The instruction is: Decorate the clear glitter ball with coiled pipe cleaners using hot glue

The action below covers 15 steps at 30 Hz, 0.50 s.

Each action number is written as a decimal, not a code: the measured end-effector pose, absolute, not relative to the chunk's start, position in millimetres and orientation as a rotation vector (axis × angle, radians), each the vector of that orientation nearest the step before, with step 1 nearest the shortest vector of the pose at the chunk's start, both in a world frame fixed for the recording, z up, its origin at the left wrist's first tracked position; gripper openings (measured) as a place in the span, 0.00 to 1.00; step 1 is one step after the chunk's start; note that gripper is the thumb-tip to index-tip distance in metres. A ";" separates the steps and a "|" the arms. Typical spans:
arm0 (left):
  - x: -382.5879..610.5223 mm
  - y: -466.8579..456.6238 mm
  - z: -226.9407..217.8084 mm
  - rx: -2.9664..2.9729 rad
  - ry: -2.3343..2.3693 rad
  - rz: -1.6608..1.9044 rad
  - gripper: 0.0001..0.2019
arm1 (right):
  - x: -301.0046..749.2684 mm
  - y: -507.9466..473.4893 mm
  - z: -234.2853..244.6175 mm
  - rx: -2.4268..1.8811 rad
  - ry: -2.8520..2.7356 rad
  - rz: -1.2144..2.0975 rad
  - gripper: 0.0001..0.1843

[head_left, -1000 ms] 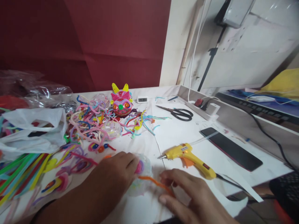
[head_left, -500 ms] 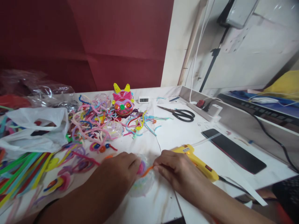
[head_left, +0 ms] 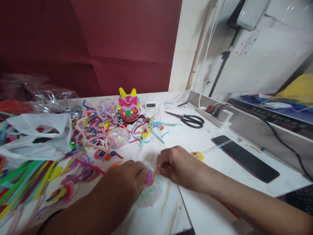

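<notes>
Between my hands on the tabletop lies a clear plastic ball (head_left: pixel 149 197). A pink-and-purple pipe-cleaner coil (head_left: pixel 148 179) sits against its upper side, with an orange pipe cleaner (head_left: pixel 154 179) curving along the coil's right edge. My left hand (head_left: pixel 127 182) is closed over the left of the coil, its fingertips pressing there; part of the coil is covered. Thumb and fingers of my right hand (head_left: pixel 176 168) pinch the orange pipe cleaner close to the coil. A yellow glue gun (head_left: pixel 198 156) lies behind my right hand, mostly hidden by that hand and forearm.
Left are a white plastic bag (head_left: pixel 36 147), loose pipe cleaners (head_left: pixel 22 182) and a tangled pile (head_left: pixel 95 125). A finished lion-head figure (head_left: pixel 129 109) stands behind, near a small digital clock (head_left: pixel 150 105). Black-handled scissors (head_left: pixel 192 120), a phone (head_left: pixel 245 158) and a power strip (head_left: pixel 217 118) lie right.
My right hand has moved left and slightly up towards the coil, bringing the orange pipe cleaner against its edge. The forearm now covers most of the glue gun. My left hand stays nearly still.
</notes>
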<state>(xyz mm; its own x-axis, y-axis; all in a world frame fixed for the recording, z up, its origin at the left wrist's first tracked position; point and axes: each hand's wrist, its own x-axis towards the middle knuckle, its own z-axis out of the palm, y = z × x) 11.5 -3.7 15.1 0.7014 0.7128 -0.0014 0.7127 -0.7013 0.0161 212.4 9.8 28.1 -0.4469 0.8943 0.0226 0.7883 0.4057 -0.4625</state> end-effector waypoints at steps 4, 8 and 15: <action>10.5 -2.4 12.0 2.840 1.200 0.107 0.13 | 206.3 15.3 35.0 -1.482 -2.509 0.515 0.09; 10.4 -1.5 10.9 2.823 1.249 0.143 0.12 | 200.1 18.8 40.9 -1.496 -2.616 0.428 0.08; 10.7 -0.8 11.2 2.736 1.235 0.220 0.11 | 190.1 22.3 49.5 -1.476 -2.794 0.260 0.11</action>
<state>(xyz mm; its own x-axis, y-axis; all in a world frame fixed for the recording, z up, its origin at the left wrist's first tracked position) 10.7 -0.8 11.2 0.6540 0.7524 0.0781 0.7332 -0.6559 0.1792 190.1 22.3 49.5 -0.5664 0.8178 -0.1016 0.8225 0.5533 -0.1314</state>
